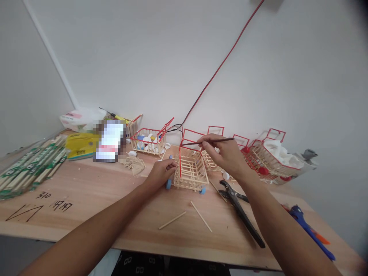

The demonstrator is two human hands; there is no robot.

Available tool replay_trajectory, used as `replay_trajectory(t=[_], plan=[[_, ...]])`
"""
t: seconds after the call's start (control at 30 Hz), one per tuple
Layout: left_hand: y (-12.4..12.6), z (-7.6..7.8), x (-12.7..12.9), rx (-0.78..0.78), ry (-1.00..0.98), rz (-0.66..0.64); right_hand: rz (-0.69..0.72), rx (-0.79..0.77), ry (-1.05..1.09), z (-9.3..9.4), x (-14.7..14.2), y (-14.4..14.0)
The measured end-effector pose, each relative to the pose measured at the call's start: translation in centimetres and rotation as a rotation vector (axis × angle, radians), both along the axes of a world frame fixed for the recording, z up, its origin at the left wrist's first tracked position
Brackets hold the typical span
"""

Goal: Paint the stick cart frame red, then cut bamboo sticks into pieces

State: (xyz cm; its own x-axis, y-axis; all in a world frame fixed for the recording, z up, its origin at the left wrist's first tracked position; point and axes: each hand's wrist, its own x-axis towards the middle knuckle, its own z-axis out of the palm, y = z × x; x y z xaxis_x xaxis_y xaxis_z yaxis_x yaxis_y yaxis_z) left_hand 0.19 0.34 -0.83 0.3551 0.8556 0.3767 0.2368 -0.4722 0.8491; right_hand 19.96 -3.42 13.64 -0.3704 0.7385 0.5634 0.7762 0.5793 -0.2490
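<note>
My right hand (222,151) pinches a thin dark rod (225,140), its tip at the red handle of the wooden cart (193,174), too fine to tell if touching. At the cart's nine o'clock, my left hand (161,171) curls its fingers against the slatted side; I cannot tell whether they clamp it. From the cart, another cart holding white discs (148,142) sits at ten, and black-handled pliers (244,220) at four to five, under my right forearm. Toward six, two loose sticks (172,220) break up the room before the table's front edge (161,251)
</note>
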Motion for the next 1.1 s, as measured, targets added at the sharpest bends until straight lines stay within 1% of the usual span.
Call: replay_trajectory(t=[0.17, 0.43, 0.63, 0.77, 1.1], plan=[[0.0, 0.0, 0.0, 0.015, 0.001, 0.015, -0.01, 0.033, 0.055, -0.1, 0.3, -0.1], [0.0, 0.0, -0.1, 0.014, 0.01, 0.012, 0.013, 0.04, 0.151, -1.2, 0.7, 0.0], [-0.1, 0.2, -0.1, 0.017, 0.011, 0.018, -0.007, 0.04, 0.216, -1.5, 1.3, -0.3], [-0.2, 0.3, 0.0, 0.007, 0.004, 0.015, -0.012, 0.02, 0.22, -2.3, 1.3, -0.1], [-0.2, 0.4, 0.0, 0.016, 0.044, 0.036, -0.008, -0.008, 0.346, -3.4, 1.5, -0.7]])
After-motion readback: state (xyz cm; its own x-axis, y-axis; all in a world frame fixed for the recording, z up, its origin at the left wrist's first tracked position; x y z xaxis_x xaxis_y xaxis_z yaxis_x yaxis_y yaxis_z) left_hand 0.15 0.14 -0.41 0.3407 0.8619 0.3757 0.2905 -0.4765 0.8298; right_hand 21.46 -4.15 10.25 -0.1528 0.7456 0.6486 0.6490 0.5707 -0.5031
